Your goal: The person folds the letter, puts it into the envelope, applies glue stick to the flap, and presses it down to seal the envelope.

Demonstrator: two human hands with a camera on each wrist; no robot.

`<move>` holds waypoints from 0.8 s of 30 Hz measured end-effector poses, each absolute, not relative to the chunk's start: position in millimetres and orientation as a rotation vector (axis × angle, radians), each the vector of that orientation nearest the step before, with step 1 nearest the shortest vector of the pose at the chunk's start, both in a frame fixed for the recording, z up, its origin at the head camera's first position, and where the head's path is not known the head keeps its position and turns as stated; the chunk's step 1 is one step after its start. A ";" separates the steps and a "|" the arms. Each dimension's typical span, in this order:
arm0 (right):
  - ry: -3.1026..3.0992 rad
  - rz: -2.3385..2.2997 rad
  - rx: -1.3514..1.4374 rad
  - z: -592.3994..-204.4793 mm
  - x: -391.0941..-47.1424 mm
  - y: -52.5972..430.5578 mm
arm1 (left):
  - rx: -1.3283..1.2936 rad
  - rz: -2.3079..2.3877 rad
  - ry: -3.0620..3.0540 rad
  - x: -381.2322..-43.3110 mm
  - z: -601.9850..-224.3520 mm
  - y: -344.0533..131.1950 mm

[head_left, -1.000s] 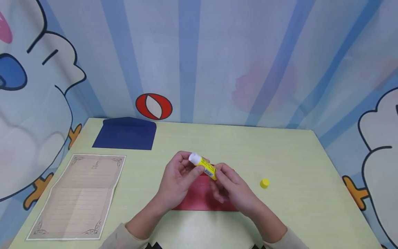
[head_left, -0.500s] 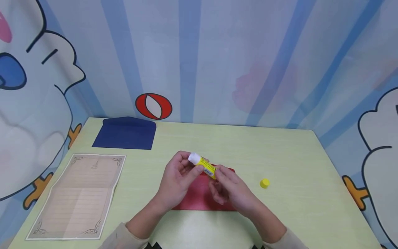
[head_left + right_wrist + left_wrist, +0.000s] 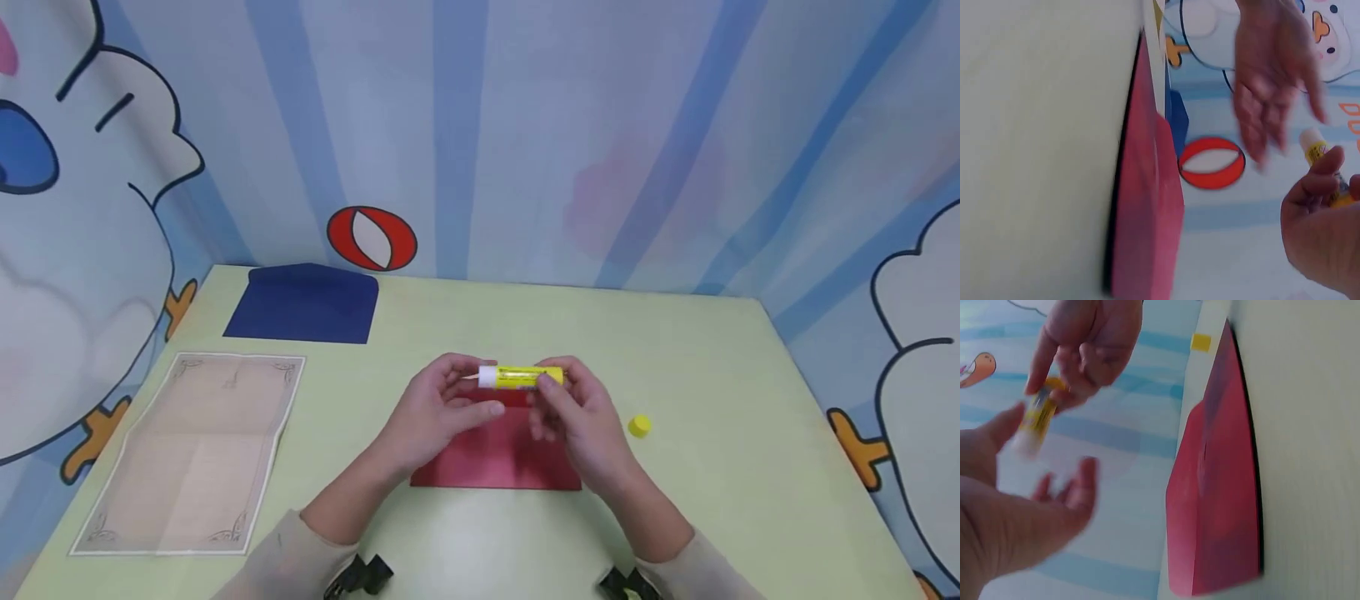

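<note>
My right hand [image 3: 588, 425] pinches a yellow glue stick [image 3: 517, 377] near its yellow end, fingers and thumb on either side. The stick lies level in the head view, its white end pointing left. My left hand [image 3: 431, 417] is beside that white end, thumb and fingers spread apart; in the right wrist view the left hand [image 3: 1275, 81] shows loose fingers and a gap to the stick. Below both hands a red envelope [image 3: 495, 458] lies on the table, its flap [image 3: 1182, 519] raised in the left wrist view. The yellow cap [image 3: 640, 426] stands right of the right hand.
A sheet of lined, bordered letter paper [image 3: 191, 454] with fold creases lies at the left of the pale table [image 3: 750, 433]. Behind it is a dark blue envelope [image 3: 303, 304]. A printed cloth backdrop [image 3: 517, 142] rises along the table's back edge.
The glue stick has turned from slanted to level and shifted right with the right hand. My left hand has let go of it, its thumb now apart. The head view has tilted slightly down.
</note>
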State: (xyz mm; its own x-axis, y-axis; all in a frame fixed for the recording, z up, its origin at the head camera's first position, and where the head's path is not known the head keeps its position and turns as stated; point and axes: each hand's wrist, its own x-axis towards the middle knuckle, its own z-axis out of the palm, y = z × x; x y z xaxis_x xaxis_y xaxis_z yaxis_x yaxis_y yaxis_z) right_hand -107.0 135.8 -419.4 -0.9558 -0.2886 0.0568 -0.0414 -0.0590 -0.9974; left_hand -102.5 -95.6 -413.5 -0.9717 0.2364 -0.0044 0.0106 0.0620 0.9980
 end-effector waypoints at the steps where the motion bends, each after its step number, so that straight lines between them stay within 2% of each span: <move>1: 2.140 -2.117 -0.348 -418.2 -109.9 138.7 | 0.218 1.899 2.270 -106.3 -414.1 -98.5; 4: 2.549 -1.837 -0.439 -418.6 -117.0 146.4 | 0.170 1.369 2.618 -115.3 -420.0 -106.8; 9: 2.910 -1.213 -0.741 -431.1 -119.5 136.4 | 0.337 0.716 2.829 -116.2 -435.1 -109.7; 17: 2.861 -0.936 -0.859 -438.4 -123.9 107.8 | 0.419 0.492 2.850 -113.8 -442.5 -105.3; 24: 2.855 -0.789 -0.755 -431.5 -126.8 111.8 | 0.411 0.474 2.850 -115.0 -444.3 -106.5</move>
